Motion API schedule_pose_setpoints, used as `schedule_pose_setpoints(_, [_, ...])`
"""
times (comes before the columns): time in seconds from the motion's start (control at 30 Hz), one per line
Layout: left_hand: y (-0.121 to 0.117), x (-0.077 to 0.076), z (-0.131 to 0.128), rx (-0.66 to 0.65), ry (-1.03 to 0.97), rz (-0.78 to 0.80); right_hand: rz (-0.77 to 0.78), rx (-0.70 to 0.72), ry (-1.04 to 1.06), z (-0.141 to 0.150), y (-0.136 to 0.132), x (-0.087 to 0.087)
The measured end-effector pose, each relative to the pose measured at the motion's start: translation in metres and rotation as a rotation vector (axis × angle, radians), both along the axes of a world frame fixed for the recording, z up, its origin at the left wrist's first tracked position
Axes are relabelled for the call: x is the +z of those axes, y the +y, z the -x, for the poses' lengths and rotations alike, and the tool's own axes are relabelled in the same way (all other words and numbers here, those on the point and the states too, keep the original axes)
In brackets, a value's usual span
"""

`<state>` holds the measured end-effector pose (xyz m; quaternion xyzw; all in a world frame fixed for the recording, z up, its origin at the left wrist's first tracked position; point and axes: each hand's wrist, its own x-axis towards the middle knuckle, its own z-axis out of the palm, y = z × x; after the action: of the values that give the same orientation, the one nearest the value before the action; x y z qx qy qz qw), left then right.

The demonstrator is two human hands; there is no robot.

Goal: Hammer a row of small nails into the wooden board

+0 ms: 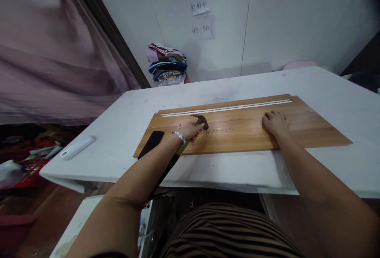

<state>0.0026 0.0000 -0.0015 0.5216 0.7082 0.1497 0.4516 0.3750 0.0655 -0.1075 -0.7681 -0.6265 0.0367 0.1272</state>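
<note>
My left hand (pixel 190 130) is wrapped round the handle of a claw hammer (pixel 202 121), close up by its head. The hammer's dark grip end slants down and back under my left forearm. It hangs over a wood-grain board (pixel 246 137) lying on the table. A row of small nails (pixel 221 130) stands in the board just right of the hammer head. A few loose nails (pixel 179 126) seem to lie left of my left wrist. My right hand (pixel 276 123) rests on the board's right part, fingers bent and apparently holding nothing.
A black phone-like slab (pixel 151 144) lies on the board's left end. White marked strips (pixel 228 108) run along its far side. On the white table (pixel 113 131) are a white oblong object (pixel 77 148) at left and a stack of folded cloth (pixel 168 64) by the wall.
</note>
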Motion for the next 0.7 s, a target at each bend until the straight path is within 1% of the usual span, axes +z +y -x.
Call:
schedule_pose_setpoints(0.1, [0.000, 0.000, -0.001, -0.002, -0.009, -0.006, -0.002, -0.006, 0.002, 0.000, 0.000, -0.001])
schedule_pose_setpoints(0.4, [0.002, -0.010, -0.002, -0.017, 0.042, -0.008, -0.006, 0.000, 0.004, 0.000, -0.001, 0.000])
schedule_pose_setpoints(0.7, [0.004, -0.009, 0.000, 0.017, -0.016, -0.004, -0.011, 0.001, 0.007, -0.001, 0.001, 0.000])
